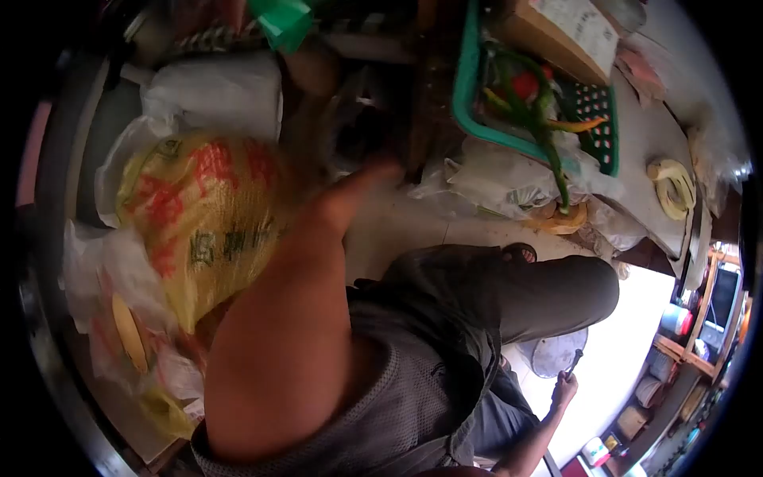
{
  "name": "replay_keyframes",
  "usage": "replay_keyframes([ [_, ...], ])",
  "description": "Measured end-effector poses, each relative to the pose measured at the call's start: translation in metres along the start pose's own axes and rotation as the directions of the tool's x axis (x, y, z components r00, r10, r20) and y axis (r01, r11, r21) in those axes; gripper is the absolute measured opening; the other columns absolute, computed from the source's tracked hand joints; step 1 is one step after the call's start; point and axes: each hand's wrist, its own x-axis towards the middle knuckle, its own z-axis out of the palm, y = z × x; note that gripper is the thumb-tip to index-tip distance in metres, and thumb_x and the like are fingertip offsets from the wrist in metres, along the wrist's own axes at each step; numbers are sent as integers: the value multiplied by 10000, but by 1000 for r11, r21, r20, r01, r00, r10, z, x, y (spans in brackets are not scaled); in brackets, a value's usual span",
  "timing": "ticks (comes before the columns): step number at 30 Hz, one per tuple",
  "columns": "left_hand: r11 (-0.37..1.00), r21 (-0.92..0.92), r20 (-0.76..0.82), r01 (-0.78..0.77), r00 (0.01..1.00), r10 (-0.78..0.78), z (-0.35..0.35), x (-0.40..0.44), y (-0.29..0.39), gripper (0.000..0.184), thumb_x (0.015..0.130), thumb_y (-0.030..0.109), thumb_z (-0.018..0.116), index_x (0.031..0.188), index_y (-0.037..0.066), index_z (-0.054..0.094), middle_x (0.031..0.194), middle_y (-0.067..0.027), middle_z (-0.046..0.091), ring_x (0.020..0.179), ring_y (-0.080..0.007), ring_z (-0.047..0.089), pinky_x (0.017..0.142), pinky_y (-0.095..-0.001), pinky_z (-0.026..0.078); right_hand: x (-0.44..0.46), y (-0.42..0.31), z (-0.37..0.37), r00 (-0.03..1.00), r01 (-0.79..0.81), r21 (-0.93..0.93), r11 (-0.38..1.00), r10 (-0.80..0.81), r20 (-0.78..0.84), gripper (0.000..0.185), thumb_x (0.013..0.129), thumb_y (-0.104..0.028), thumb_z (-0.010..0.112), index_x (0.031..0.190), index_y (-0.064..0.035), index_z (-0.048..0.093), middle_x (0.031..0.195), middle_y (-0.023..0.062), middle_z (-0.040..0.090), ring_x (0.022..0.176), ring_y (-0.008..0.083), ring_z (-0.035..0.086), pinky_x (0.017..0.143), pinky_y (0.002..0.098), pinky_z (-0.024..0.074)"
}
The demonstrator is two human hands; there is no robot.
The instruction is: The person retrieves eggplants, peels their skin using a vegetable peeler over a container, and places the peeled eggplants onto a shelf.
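Observation:
My left arm stretches toward the dark gap at the top centre, and my left hand (377, 173) is blurred beside a clear plastic bag (358, 119) with dark contents; its fingers cannot be made out. Left of the arm lies a yellow woven sack (211, 215) with red and green print. At the lower right, my right hand (563, 387) is closed on a thin dark tool (575, 361), near a round grey disc (556, 354).
A green basket (477, 131) at the upper right holds green chilies (544, 119) and a cardboard box (556, 32). Pale plastic bags lie below it. A yellowish curved item (674, 189) sits farther right. Wooden shelving (691, 354) stands at the right edge.

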Motion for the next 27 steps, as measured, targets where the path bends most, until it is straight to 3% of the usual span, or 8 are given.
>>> replay_keyframes([
  [3, 999, 18, -41, -40, 998, 41, 17, 2, 30, 623, 983, 302, 475, 1548, 76, 343, 1553, -264, 357, 1419, -418, 374, 1190, -493, 257, 9, -5, 9, 999, 36, -23, 999, -35, 24, 220, 964, -159, 658, 789, -48, 584, 577, -16, 481, 451, 96, 418, 408, 297, 328],
  [5, 966, 224, -143, -128, 976, 163, 31, -3, 26, 681, 977, 272, 483, 1585, 68, 254, 1600, -261, 279, 1464, -442, 293, 1229, -488, 176, 12, -3, 15, 988, 146, -66, 987, -143, 55, 221, 962, -158, 654, 789, -41, 584, 577, -14, 481, 471, 93, 426, 426, 298, 332],
  [8, 992, -21, -184, -124, 976, 118, 33, -1, 24, 691, 937, 195, 517, 1573, 57, 284, 1601, -262, 276, 1467, -473, 260, 1244, -499, 102, 6, -19, 17, 975, 215, -120, 969, -205, 90, 222, 949, -158, 656, 784, -30, 582, 580, -5, 492, 508, 93, 437, 458, 303, 342],
  [11, 925, -300, -458, -234, 886, 75, 56, 13, 10, 716, 915, 166, 548, 1574, 60, 288, 1567, -259, 341, 1410, -449, 370, 1215, -487, 226, 10, -7, 16, 964, 260, -198, 945, -243, 108, 221, 934, -155, 662, 778, -23, 578, 588, 7, 506, 514, 103, 442, 464, 314, 352],
  [13, 900, -413, -374, -140, 927, -27, 51, 18, 0, 645, 923, 186, 560, 1528, 51, 383, 1505, -240, 445, 1306, -394, 510, 1113, -455, 399, 10, -6, 16, 982, 176, -168, 970, -162, 95, 217, 930, -150, 662, 782, -15, 579, 588, 12, 510, 511, 111, 447, 463, 328, 358],
  [14, 900, -411, -374, -145, 927, -21, 48, 19, -6, 645, 923, 186, 560, 1528, 51, 383, 1505, -240, 445, 1306, -394, 510, 1113, -455, 399, 9, -5, 15, 983, 172, -166, 971, -158, 91, 217, 930, -150, 662, 782, -15, 579, 588, 12, 510, 511, 111, 447, 463, 328, 358],
  [16, 957, -281, -335, -69, 942, -31, 61, 25, -23, 642, 834, 243, 699, 1333, -109, 502, 1212, -285, 633, 1034, -411, 661, 866, -493, 532, 3, -14, 13, 994, 92, -197, 976, -77, 79, 203, 931, -143, 662, 794, -13, 588, 591, 9, 515, 519, 108, 449, 475, 325, 371],
  [27, 982, -131, -280, -139, 955, 97, 44, -1, -47, 550, 891, 245, 656, 1330, -65, 539, 1228, -233, 645, 1048, -361, 655, 880, -448, 533, -21, -28, 18, 995, 104, -245, 964, -97, 38, 228, 897, -184, 704, 876, 38, 655, 711, 179, 662, 652, 235, 624, 636, 408, 494],
])
